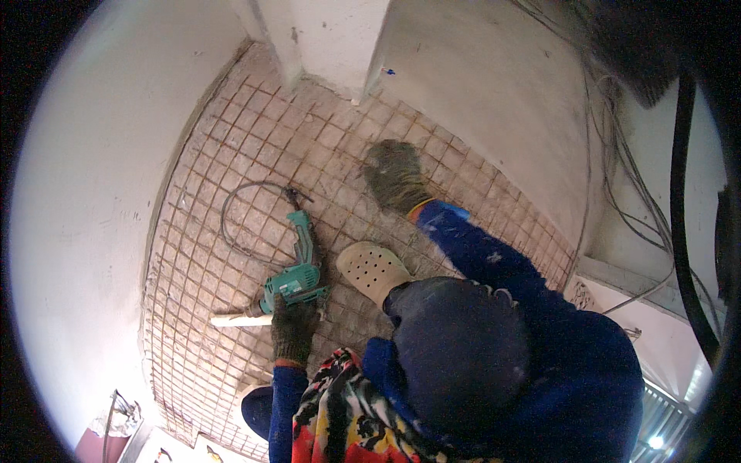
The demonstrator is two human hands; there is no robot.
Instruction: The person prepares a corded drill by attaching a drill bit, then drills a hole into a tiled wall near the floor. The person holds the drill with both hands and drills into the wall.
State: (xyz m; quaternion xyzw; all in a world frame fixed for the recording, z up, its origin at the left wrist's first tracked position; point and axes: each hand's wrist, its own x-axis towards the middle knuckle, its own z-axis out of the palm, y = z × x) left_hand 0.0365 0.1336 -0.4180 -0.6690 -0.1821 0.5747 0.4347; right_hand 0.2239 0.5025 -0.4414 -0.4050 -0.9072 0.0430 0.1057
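Observation:
My left hand [293,332], in a dark knitted glove, is closed at the front end of a green power drill [297,284]. The drill lies on its side over a steel wire mesh [224,231], and its black cord loops away beyond the handle. A pale flat strip [241,320] lies beside that hand, passing under or against the drill's front. My right hand [394,176], gloved too, reaches out low over the mesh farther ahead. Motion smears its fingers, so I cannot make out whether it touches the wires or holds anything.
My beige clog [374,270] stands on the mesh between my hands. A white pillar [332,46] rises ahead, with pale walls on both sides. Loose cables [629,177] and a thick black hose [683,216] hang at right. A reddish container [104,444] stands at lower left.

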